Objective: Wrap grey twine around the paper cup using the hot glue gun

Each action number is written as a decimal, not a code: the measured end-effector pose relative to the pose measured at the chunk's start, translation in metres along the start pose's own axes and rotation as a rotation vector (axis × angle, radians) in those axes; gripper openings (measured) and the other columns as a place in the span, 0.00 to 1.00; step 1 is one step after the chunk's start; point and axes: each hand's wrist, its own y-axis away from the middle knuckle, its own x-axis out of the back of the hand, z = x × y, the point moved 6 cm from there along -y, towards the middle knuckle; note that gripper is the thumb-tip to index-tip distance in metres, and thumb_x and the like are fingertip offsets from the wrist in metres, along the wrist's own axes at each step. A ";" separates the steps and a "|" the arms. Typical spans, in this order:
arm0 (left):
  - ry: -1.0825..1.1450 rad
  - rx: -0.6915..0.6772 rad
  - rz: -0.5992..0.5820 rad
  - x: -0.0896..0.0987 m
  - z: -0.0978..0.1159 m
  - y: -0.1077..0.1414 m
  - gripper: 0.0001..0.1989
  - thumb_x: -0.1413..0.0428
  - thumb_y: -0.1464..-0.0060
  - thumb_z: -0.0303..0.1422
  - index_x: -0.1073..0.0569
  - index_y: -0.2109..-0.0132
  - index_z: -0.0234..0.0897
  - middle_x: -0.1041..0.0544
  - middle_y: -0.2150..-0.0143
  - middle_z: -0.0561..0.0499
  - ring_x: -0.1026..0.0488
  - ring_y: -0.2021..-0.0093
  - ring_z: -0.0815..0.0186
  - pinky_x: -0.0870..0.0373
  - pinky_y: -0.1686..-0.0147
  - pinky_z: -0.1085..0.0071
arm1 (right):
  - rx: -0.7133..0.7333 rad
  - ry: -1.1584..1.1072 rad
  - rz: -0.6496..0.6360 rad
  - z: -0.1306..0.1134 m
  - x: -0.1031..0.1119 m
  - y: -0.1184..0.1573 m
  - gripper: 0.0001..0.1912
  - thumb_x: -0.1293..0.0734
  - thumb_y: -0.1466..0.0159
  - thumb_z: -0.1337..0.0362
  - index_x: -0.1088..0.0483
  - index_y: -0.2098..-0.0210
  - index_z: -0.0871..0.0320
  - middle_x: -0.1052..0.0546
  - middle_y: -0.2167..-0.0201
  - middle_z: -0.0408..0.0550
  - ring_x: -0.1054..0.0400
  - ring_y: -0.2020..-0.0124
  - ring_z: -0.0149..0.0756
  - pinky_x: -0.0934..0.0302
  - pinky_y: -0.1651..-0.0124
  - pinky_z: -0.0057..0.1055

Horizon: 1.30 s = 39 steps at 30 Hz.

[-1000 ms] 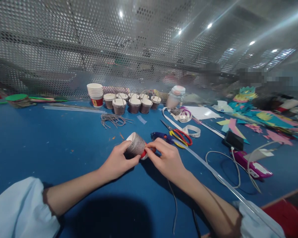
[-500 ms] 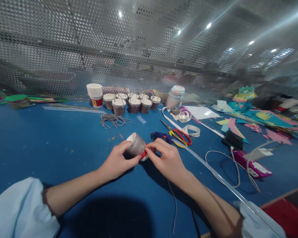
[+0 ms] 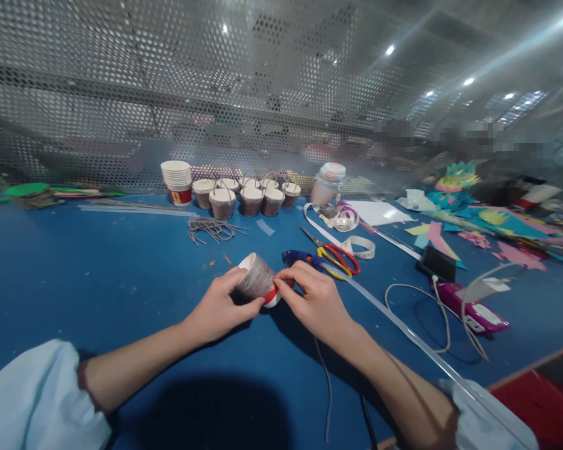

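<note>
A paper cup (image 3: 258, 278) lies tilted on its side above the blue table, most of its wall wound with grey cord and a red and white band bare near its base. My left hand (image 3: 218, 301) is closed around it, thumb below and fingers over the rim side. Against the red band, my right hand (image 3: 308, 294) pinches with thumb and forefinger; the fingertips hide the exact grip. A loose tail of grey cord (image 3: 329, 394) trails down from under this hand onto the table. Just beyond it lie a blue glue gun (image 3: 303, 257) and scissors (image 3: 338, 259) with red and yellow handles.
At the back stand stacked paper cups (image 3: 176, 178), several cord-wrapped cups with handles (image 3: 222, 204) and a lidded jar (image 3: 328, 183). A cord bundle (image 3: 213, 229) lies before them. On the right are a ribbon roll (image 3: 360, 248), a purple device (image 3: 473, 309) with cable and paper scraps (image 3: 434, 237).
The view has shifted slightly. Both hands keep their hold at the cup, which has turned a little and shows slightly more of the red band.
</note>
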 end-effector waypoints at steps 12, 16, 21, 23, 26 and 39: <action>0.013 -0.012 -0.020 0.000 -0.001 0.001 0.08 0.43 0.51 0.29 0.24 0.62 0.33 0.25 0.66 0.50 0.29 0.65 0.66 0.34 0.61 0.71 | -0.025 -0.008 -0.015 0.000 0.001 0.000 0.07 0.37 0.36 0.69 0.29 0.69 0.58 0.26 0.71 0.46 0.33 0.70 0.32 0.40 0.65 0.29; 0.040 -0.011 -0.039 0.001 -0.002 0.001 0.08 0.43 0.50 0.30 0.24 0.62 0.33 0.25 0.65 0.50 0.30 0.64 0.65 0.34 0.60 0.71 | -0.028 -0.023 -0.013 0.000 0.001 0.000 0.07 0.37 0.36 0.69 0.28 0.70 0.57 0.26 0.71 0.45 0.32 0.70 0.32 0.39 0.65 0.29; 0.074 0.038 -0.061 0.003 -0.004 0.003 0.08 0.45 0.48 0.33 0.24 0.65 0.32 0.28 0.68 0.50 0.32 0.65 0.65 0.36 0.62 0.70 | -0.048 -0.048 -0.013 0.000 0.001 0.000 0.07 0.37 0.37 0.69 0.28 0.70 0.58 0.27 0.72 0.45 0.32 0.70 0.32 0.39 0.66 0.28; 0.089 0.066 -0.062 0.004 -0.007 0.003 0.10 0.45 0.47 0.35 0.25 0.67 0.32 0.31 0.70 0.51 0.34 0.67 0.66 0.37 0.64 0.71 | -0.053 -0.065 -0.015 0.000 0.001 0.000 0.07 0.37 0.37 0.69 0.28 0.71 0.58 0.27 0.73 0.44 0.33 0.71 0.31 0.39 0.66 0.28; 0.119 0.090 -0.066 0.005 -0.012 0.002 0.13 0.46 0.46 0.38 0.27 0.72 0.33 0.35 0.72 0.53 0.37 0.69 0.67 0.40 0.67 0.71 | -0.059 -0.083 -0.020 0.000 -0.001 0.000 0.07 0.36 0.38 0.68 0.28 0.71 0.58 0.27 0.74 0.44 0.33 0.72 0.31 0.39 0.67 0.28; 0.227 0.080 -0.043 0.006 -0.014 0.001 0.16 0.50 0.40 0.40 0.20 0.63 0.36 0.22 0.60 0.48 0.31 0.55 0.58 0.40 0.48 0.63 | -0.234 -0.166 -0.078 0.012 -0.005 0.003 0.16 0.32 0.40 0.58 0.33 0.55 0.57 0.27 0.61 0.48 0.34 0.68 0.32 0.36 0.66 0.30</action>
